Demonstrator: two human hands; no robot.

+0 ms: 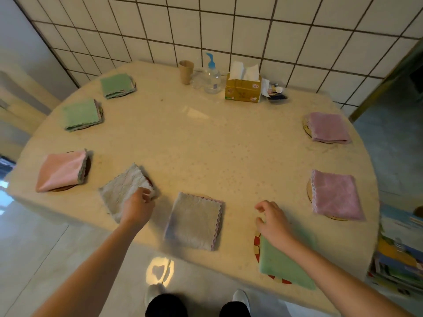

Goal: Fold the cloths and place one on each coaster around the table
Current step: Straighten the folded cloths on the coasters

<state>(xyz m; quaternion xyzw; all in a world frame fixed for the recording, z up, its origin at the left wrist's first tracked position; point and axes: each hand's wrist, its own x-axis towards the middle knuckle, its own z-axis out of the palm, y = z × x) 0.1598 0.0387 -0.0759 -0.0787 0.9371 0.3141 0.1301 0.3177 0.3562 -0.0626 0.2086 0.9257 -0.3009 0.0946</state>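
The left hand [139, 205] is on the near corner of a folded white cloth [124, 191]. Its fingers are curled on the cloth's edge and seem to pinch it. A bit of a dark coaster peeks out on the far side of this cloth. The right hand [272, 219] is above the table [206, 138] with its fingers loosely bent and spread. It holds nothing. The wrist lies over the far corner of a folded green cloth [282, 264], which sits on a red and white coaster [257, 244] at the near edge of the table.

Between the two hands lies a folded grey cloth [194, 221] with a wavy pink edge.

To the left, a pink cloth [61, 171] rests on a brown coaster. Farther back on the left are two more green cloths, the nearer [81, 115] and the farther [116, 85], each folded on a coaster.

On the right side are two purple cloths, one near [336, 195] and one far [328, 126], each on a pale coaster.

At the back by the tiled wall [251, 26] stand a brown cup [186, 71], a clear bottle with a blue pump [211, 75] and a yellow tissue box [243, 88].
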